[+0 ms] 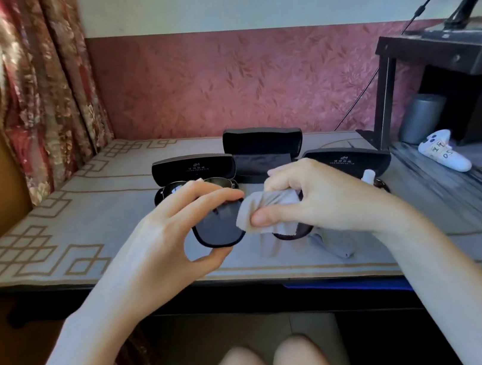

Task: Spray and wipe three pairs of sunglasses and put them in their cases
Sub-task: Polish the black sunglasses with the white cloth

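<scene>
My left hand [178,229] grips a pair of dark-framed sunglasses [218,229] by the left lens, above the table's front edge. My right hand [313,196] pinches a grey cleaning cloth [268,206] over the right lens. Another pair of sunglasses [169,190] lies in an open black case [193,167] behind my left hand. A second open case [262,147] stands further back, holding a dark cloth. A third black case [352,159] lies to the right, with a small white spray bottle [368,176] in front of it, mostly hidden by my right hand.
The table carries a grey cloth with a tan pattern [54,241]. A white toy shoe [445,155] rests on a dark fan-shaped mat at the right. A black monitor stand [432,50] and a grey cup [424,117] sit at the back right. A curtain hangs left.
</scene>
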`<action>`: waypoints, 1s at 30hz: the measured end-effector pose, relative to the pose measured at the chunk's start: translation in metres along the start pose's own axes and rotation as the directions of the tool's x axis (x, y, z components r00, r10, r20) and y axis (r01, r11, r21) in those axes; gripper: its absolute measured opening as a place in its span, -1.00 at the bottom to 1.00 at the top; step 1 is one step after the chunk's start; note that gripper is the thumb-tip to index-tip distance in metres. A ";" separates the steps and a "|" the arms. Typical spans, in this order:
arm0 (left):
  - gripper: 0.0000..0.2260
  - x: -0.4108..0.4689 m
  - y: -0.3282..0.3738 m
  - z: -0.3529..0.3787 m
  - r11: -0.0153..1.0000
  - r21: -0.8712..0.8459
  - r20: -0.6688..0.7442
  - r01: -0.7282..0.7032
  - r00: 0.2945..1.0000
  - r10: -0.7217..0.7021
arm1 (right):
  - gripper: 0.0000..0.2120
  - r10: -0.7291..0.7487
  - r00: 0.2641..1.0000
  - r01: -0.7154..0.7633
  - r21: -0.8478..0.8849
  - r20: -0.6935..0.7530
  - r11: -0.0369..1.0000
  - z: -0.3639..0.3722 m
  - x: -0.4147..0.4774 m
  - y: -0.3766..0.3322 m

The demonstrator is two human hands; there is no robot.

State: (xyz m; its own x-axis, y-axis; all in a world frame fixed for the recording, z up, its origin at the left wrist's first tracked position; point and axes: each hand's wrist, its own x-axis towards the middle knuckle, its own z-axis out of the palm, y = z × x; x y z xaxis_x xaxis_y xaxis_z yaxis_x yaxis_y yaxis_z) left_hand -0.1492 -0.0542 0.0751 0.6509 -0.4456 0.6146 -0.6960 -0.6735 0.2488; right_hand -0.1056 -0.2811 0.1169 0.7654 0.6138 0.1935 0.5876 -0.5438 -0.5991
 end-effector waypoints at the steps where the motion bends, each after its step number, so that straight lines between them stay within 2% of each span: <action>1: -0.53 0.001 -0.003 0.000 1.000 -0.006 0.003 0.000 1.000 0.000 | -0.62 -0.005 1.000 0.005 0.025 0.009 1.000 0.000 0.002 0.003; 7: -0.46 0.004 -0.015 0.005 1.000 -0.016 0.030 0.025 0.999 -0.025 | -0.63 0.025 0.999 -0.029 0.107 0.040 0.994 -0.004 0.006 0.011; 11: -0.51 0.008 -0.017 0.001 0.999 -0.038 0.035 0.031 0.999 -0.029 | -0.58 0.021 1.000 -0.024 0.130 0.023 0.991 -0.011 0.003 0.022; 15: -0.50 0.009 -0.017 -0.004 0.998 -0.055 0.018 0.023 1.000 -0.022 | -0.77 0.026 1.000 -0.029 0.240 0.016 0.970 -0.021 -0.005 0.022; 19: -0.50 0.009 -0.017 -0.005 0.998 -0.064 0.016 0.015 1.000 -0.014 | -0.80 0.003 1.000 -0.011 0.290 0.028 0.957 -0.024 -0.010 0.021; 24: -0.50 0.008 -0.016 -0.005 0.997 -0.068 0.016 0.020 1.000 -0.019 | -0.93 0.003 0.995 -0.039 0.369 0.098 0.929 -0.025 -0.012 0.020; 26: -0.50 0.008 -0.015 -0.005 0.998 -0.064 0.023 0.015 1.000 -0.014 | -0.96 0.007 0.993 -0.048 0.342 0.120 0.938 -0.024 -0.011 0.020; 30: -0.51 0.010 -0.012 -0.002 0.999 -0.050 0.050 -0.003 0.999 0.005 | -0.86 0.042 0.992 -0.071 0.243 0.122 0.967 -0.016 -0.006 0.015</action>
State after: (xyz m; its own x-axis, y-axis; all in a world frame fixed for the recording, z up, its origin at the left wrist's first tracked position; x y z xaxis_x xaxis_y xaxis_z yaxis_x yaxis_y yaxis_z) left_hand -0.1346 -0.0494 0.0796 0.6615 -0.4780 0.5779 -0.7122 -0.6418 0.2843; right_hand -0.0967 -0.3019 0.1189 0.7517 0.6556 0.0721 0.4505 -0.4304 -0.7822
